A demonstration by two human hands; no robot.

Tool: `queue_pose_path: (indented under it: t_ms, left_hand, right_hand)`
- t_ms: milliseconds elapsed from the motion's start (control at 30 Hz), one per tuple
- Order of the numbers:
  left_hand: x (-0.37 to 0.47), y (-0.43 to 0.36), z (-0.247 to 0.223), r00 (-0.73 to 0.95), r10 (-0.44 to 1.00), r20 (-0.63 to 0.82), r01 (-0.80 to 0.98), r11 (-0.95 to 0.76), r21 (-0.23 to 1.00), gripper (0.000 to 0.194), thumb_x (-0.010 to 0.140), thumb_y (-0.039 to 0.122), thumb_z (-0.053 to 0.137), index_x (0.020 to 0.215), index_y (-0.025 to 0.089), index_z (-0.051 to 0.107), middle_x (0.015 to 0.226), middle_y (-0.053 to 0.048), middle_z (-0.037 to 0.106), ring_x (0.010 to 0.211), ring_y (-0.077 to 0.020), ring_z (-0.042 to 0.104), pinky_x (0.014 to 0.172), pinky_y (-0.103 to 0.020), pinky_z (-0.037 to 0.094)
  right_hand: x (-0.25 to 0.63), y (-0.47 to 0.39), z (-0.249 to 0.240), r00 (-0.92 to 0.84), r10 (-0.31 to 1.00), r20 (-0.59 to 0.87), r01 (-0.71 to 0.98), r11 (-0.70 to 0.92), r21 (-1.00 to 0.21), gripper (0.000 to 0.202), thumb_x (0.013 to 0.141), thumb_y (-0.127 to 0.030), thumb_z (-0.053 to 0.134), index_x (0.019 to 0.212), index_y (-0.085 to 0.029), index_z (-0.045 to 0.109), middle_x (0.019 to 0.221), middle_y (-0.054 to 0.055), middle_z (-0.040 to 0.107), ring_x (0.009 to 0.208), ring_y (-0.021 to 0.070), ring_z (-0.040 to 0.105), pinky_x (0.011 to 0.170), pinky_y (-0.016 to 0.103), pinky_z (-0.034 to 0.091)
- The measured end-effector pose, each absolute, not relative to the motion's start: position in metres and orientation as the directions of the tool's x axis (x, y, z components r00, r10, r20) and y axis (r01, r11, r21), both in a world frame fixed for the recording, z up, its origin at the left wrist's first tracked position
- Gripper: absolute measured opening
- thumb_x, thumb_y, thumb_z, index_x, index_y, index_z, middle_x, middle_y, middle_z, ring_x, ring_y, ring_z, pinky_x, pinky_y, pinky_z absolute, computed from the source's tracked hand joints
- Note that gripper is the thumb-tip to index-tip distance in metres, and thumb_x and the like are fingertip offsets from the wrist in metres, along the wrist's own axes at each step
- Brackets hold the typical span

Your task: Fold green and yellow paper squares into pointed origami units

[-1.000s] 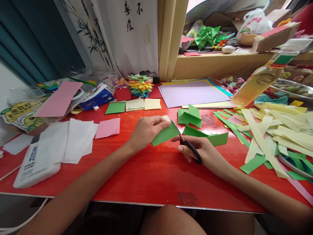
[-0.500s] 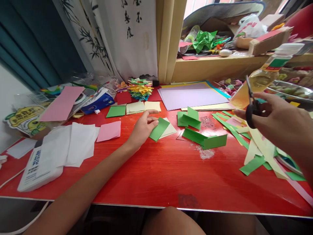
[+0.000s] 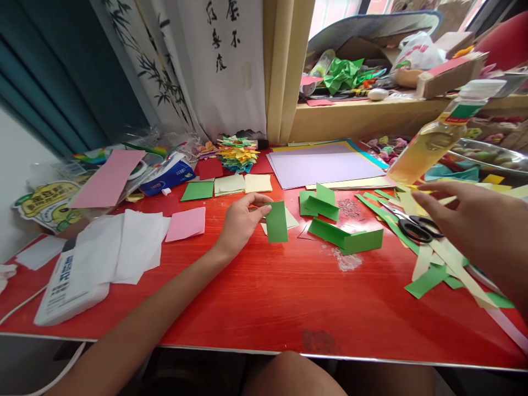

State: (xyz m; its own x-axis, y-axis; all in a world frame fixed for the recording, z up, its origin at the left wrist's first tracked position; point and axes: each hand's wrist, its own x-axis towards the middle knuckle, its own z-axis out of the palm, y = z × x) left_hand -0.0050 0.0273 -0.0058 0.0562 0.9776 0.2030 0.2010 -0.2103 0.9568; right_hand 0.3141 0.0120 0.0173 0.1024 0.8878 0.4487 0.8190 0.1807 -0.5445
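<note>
My left hand (image 3: 244, 220) pinches a small green paper piece (image 3: 276, 222) by its upper left corner, between thumb and fingers. Part of a cream paper square (image 3: 291, 221) shows behind it on the red table. Over at the right, my right hand (image 3: 466, 212) hovers with its fingers apart and nothing in them. A pair of scissors (image 3: 418, 228) with black handles lies just left of that hand, on top of green and cream paper strips (image 3: 427, 280). Several folded green pieces (image 3: 346, 236) sit between the two hands.
Sheets of lilac paper (image 3: 325, 168) lie at the back of the table (image 3: 256, 302). A tilted bottle (image 3: 433, 137) of yellowish liquid stands at the right rear. Pink paper (image 3: 186, 224), white sheets (image 3: 140, 242) and a stack of colourful folded paper (image 3: 237, 154) are on the left.
The scissors have left my right hand and now lie on the paper strips. My left hand has turned the green piece more upright and moved it slightly right.
</note>
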Motion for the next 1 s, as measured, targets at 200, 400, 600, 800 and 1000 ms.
queue_pose_path:
  t_ms: [200, 400, 600, 800, 1000]
  left_hand:
    - [-0.002, 0.019, 0.0, 0.01, 0.965, 0.262, 0.213, -0.258, 0.942, 0.012, 0.075, 0.026, 0.057, 0.078, 0.015, 0.06, 0.067, 0.0, 0.055, 0.058, -0.0086, 0.049, 0.049, -0.019, 0.04]
    - [-0.003, 0.023, -0.001, 0.04, 0.981, 0.192, 0.148, -0.196, 0.969, 0.013, 0.074, 0.025, 0.057, 0.082, 0.015, 0.057, 0.07, 0.001, 0.053, 0.053, -0.0066, 0.044, 0.046, -0.019, 0.038]
    - [-0.009, 0.031, -0.008, 0.077, 0.985, 0.153, 0.206, -0.166, 0.964, 0.016, 0.072, 0.031, 0.059, 0.07, 0.015, 0.057, 0.058, 0.002, 0.048, 0.047, -0.0058, 0.038, 0.043, -0.019, 0.033]
    - [-0.03, 0.045, -0.006, -0.02, 0.952, 0.307, 0.461, -0.263, 0.847, 0.024, 0.079, 0.038, 0.046, 0.074, 0.017, 0.056, 0.059, 0.001, 0.049, 0.048, -0.0078, 0.042, 0.046, -0.02, 0.036]
    - [-0.064, 0.072, -0.016, 0.02, 0.949, 0.314, 0.712, -0.234, 0.662, 0.016, 0.074, 0.028, 0.052, 0.073, 0.018, 0.064, 0.067, -0.003, 0.06, 0.064, -0.016, 0.053, 0.064, -0.028, 0.041]
  right_hand:
    - [0.187, -0.015, 0.025, -0.212, 0.977, 0.036, 0.549, 0.15, -0.823, 0.05, 0.072, -0.054, 0.054, 0.114, -0.028, 0.048, 0.1, 0.007, 0.06, 0.057, 0.0146, 0.055, 0.041, 0.026, 0.037]
    - [0.152, 0.012, -0.016, -0.492, 0.863, -0.113, 0.286, 0.037, -0.958, 0.019, 0.082, -0.032, 0.045, 0.077, -0.016, 0.053, 0.076, 0.006, 0.065, 0.038, 0.005, 0.045, 0.036, 0.021, 0.028]
    - [0.153, 0.01, -0.024, -0.518, 0.853, -0.066, 0.209, 0.051, -0.977, 0.023, 0.084, -0.033, 0.043, 0.07, -0.016, 0.047, 0.074, 0.005, 0.066, 0.035, 0.0047, 0.046, 0.035, 0.02, 0.029]
    - [0.154, 0.003, -0.022, -0.515, 0.854, -0.07, 0.284, 0.093, -0.954, 0.027, 0.086, -0.034, 0.038, 0.074, -0.015, 0.052, 0.061, 0.001, 0.061, 0.035, 0.0054, 0.045, 0.038, 0.02, 0.033]
    - [0.155, -0.003, -0.023, -0.529, 0.848, -0.027, 0.293, 0.153, -0.944, 0.025, 0.086, -0.032, 0.039, 0.075, -0.017, 0.054, 0.059, -0.001, 0.059, 0.04, 0.0065, 0.045, 0.044, 0.02, 0.036]
